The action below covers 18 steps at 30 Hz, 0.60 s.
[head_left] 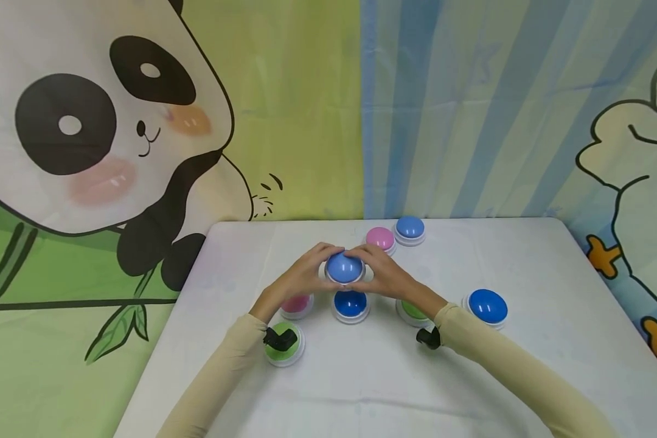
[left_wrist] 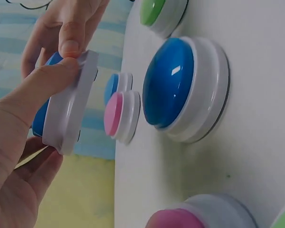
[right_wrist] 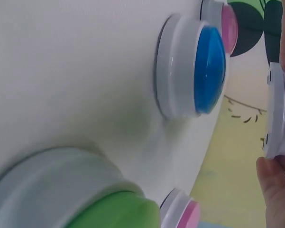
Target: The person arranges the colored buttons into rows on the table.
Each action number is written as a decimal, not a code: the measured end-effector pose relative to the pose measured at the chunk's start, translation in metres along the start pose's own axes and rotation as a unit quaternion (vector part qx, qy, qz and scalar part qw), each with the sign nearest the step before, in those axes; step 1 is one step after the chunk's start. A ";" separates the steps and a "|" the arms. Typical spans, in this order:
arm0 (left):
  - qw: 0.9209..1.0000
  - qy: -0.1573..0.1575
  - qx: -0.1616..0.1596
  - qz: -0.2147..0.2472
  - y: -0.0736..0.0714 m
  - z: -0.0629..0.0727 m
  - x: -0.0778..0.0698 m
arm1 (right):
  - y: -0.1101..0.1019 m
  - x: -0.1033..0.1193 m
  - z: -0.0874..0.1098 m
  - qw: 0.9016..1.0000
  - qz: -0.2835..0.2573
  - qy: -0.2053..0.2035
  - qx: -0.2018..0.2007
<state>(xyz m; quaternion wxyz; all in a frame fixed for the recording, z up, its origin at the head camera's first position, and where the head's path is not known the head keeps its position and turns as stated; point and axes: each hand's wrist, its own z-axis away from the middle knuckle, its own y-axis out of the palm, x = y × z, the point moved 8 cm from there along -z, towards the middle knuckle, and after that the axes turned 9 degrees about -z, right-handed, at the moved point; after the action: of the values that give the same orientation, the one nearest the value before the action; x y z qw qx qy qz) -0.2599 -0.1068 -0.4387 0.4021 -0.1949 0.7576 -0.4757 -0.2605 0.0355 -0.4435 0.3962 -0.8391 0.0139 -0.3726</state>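
Both hands grip a push button with a blue dome and a white base (head_left: 344, 267), raised off the table. My left hand (head_left: 309, 271) holds its left side, thumb and fingers spread around the rim. The right hand (head_left: 385, 272) holds the opposite side the same way. In the left wrist view the white base (left_wrist: 68, 107) is seen edge-on, with fingers from both hands on it. Nearest below, a darker blue button (head_left: 350, 304) stands on the table. In the right wrist view only part of the held base (right_wrist: 277, 114) shows.
On the white table (head_left: 525, 377), a pink button (head_left: 297, 305) and a green button (head_left: 283, 355) stand left. Another green button (head_left: 414, 309) is partly under the right forearm; a blue button (head_left: 488, 306) stands further right. A pink (head_left: 380, 238) and a blue button (head_left: 410, 227) stand near the back edge.
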 end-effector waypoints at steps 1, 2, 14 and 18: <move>1.000 0.004 -0.003 0.004 0.000 0.003 -0.003 | -0.001 0.004 0.002 1.000 0.002 -0.006 0.000; 1.000 0.006 -0.002 0.007 -0.001 0.006 -0.006 | -0.001 0.008 0.004 1.000 0.005 -0.010 0.000; 0.999 0.044 0.006 -0.028 0.005 0.050 -0.050 | 0.007 0.056 0.042 0.997 0.036 -0.069 -0.016; 0.997 0.062 0.001 -0.049 0.009 0.069 -0.066 | 0.016 0.069 0.059 0.996 0.053 -0.074 -0.011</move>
<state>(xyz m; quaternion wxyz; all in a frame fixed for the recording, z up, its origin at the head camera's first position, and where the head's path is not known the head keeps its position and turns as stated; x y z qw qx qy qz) -0.1643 -0.0965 -0.4341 0.3307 -0.2009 0.7703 -0.5069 -0.1683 0.0412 -0.4359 0.4063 -0.8667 0.0326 -0.2876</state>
